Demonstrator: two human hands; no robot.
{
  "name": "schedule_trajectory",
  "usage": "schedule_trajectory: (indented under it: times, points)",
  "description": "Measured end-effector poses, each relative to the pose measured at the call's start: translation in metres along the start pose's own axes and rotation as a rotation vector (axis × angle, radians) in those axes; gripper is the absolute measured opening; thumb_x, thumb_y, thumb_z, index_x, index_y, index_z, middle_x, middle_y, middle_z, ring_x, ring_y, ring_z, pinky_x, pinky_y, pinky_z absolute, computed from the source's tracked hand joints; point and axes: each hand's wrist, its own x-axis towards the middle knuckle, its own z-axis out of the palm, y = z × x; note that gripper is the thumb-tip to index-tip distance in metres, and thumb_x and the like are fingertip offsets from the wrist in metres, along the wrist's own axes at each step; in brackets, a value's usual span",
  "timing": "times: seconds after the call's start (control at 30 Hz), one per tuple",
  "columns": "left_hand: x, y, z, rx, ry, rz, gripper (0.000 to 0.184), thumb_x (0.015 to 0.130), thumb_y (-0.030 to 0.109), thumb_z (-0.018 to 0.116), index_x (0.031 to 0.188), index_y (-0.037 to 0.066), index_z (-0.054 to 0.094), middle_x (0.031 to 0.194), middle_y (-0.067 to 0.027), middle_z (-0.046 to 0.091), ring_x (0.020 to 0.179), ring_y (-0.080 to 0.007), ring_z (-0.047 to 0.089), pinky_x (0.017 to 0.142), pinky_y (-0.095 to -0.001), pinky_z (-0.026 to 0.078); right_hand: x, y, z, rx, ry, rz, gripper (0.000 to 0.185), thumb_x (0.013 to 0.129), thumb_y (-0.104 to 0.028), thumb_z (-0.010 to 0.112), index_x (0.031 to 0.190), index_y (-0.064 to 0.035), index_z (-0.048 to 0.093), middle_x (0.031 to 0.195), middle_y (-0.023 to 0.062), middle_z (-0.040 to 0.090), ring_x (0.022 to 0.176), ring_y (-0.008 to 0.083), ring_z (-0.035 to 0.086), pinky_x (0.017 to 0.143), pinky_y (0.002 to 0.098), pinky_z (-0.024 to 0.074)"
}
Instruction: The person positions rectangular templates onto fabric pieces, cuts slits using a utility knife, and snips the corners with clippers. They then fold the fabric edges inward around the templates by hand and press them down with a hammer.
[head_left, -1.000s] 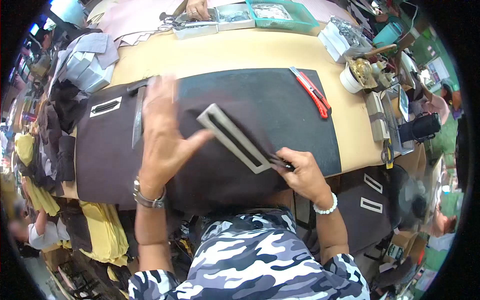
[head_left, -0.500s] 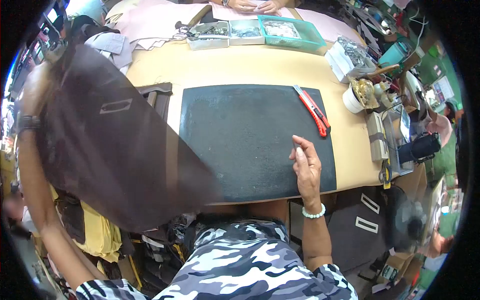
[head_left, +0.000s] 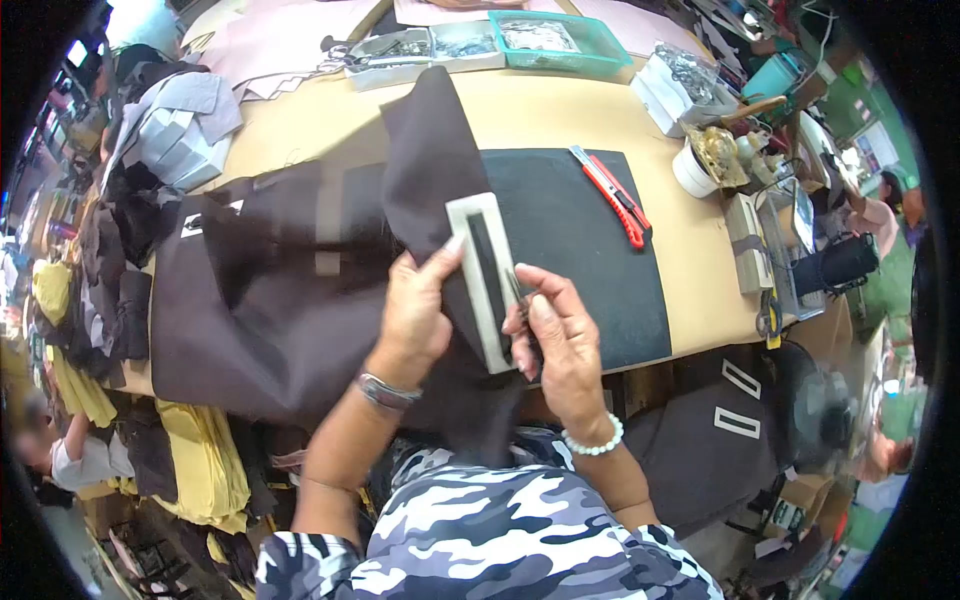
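A large dark brown fabric piece (head_left: 300, 330) spreads over the left of the table. My left hand (head_left: 415, 310) pinches it, thumb resting on the edge of a white rectangular frame patch (head_left: 490, 300) with a dark slit inside. My right hand (head_left: 565, 340) is closed at the patch's right edge, around a small thin metal tool (head_left: 520, 292) whose kind I cannot make out. Under the fabric lies a black cutting mat (head_left: 570, 230). On the mat's right side rests a red utility knife (head_left: 612, 198), blade end toward the far side.
Along the far edge stand grey trays (head_left: 395, 62) of small metal parts and a teal tray (head_left: 565, 38). At right are a white box (head_left: 675, 105), a white tub (head_left: 692, 172) and yellow-handled scissors (head_left: 769, 318). Another brown piece (head_left: 690, 440) with white frames hangs at lower right.
My left hand has come from the far left to the middle, bringing the fabric across the mat. My right hand has moved left to the white patch. The view has shifted slightly.
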Motion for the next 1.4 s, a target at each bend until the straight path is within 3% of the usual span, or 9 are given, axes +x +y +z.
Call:
schedule_trajectory:
  times: [0.17, 0.37, 0.67, 1.1, 1.3, 1.4]
  points:
    - [-0.011, -0.023, -0.008, 0.072, 0.018, 0.079, 0.023, 0.086, 0.01, 0.065, 0.105, 0.0, 0.06, 0.101, -0.0053, 0.065, 0.089, -0.0111, 0.061, 0.081, -0.0269, 0.048, 0.009, 0.044, -0.012, -0.049, 0.123, 0.061, 0.028, 0.097, -0.022, 0.048, 0.116, -0.0018, 0.045, 0.076, 0.0017, 0.056, 0.053, 0.0009, 0.041, 0.046, 0.0148, 0.0336]
    - [-0.004, -0.014, -0.014, 0.143, 0.094, 0.108, 0.018, 0.085, 0.014, 0.068, 0.094, -0.001, 0.063, 0.093, -0.0058, 0.066, 0.081, -0.0112, 0.061, 0.077, -0.0259, 0.048, 0.011, 0.039, -0.01, -0.05, 0.133, 0.128, 0.027, 0.096, -0.023, 0.052, 0.112, -0.0022, 0.043, 0.074, 0.0032, 0.057, 0.051, 0.0016, 0.039, 0.045, 0.0154, 0.0328]
    - [-0.017, -0.001, -0.003, 0.204, 0.016, 0.116, 0.019, 0.087, 0.017, 0.066, 0.094, 0.0, 0.065, 0.088, -0.0049, 0.067, 0.076, -0.0102, 0.061, 0.07, -0.0248, 0.05, 0.024, 0.02, -0.005, 0.036, 0.058, 0.18, 0.021, 0.093, -0.021, 0.056, 0.105, -0.0088, 0.044, 0.072, 0.0057, 0.058, 0.044, 0.0018, 0.035, 0.038, 0.0154, 0.0261]
    - [-0.025, 0.0, -0.009, 0.206, -0.033, 0.135, 0.017, 0.087, 0.015, 0.066, 0.095, 0.0, 0.065, 0.091, -0.0034, 0.066, 0.078, -0.0091, 0.06, 0.072, -0.0244, 0.048, 0.022, 0.027, -0.001, 0.083, 0.05, 0.172, 0.024, 0.092, -0.016, 0.059, 0.106, -0.0052, 0.042, 0.068, 0.0039, 0.057, 0.05, 0.0011, 0.04, 0.043, 0.0157, 0.0291]
    - [-0.022, -0.01, -0.016, 0.226, 0.109, 0.186, 0.019, 0.086, 0.015, 0.068, 0.099, 0.001, 0.064, 0.093, -0.0022, 0.065, 0.082, -0.0097, 0.059, 0.074, -0.0251, 0.047, 0.005, 0.026, 0.007, -0.27, 0.078, 0.049, 0.021, 0.096, -0.016, 0.051, 0.108, -0.003, 0.04, 0.068, 0.0016, 0.055, 0.054, 0.0012, 0.042, 0.047, 0.0178, 0.0338]
    - [-0.026, -0.016, -0.008, 0.198, 0.192, 0.25, 0.02, 0.086, 0.014, 0.067, 0.102, 0.002, 0.063, 0.095, -0.0019, 0.064, 0.085, -0.0097, 0.057, 0.076, -0.0251, 0.046, -0.005, 0.023, 0.014, -0.222, 0.076, 0.135, 0.021, 0.098, -0.017, 0.046, 0.11, -0.0024, 0.038, 0.072, 0.0024, 0.054, 0.052, 0.0028, 0.043, 0.046, 0.0191, 0.0349]
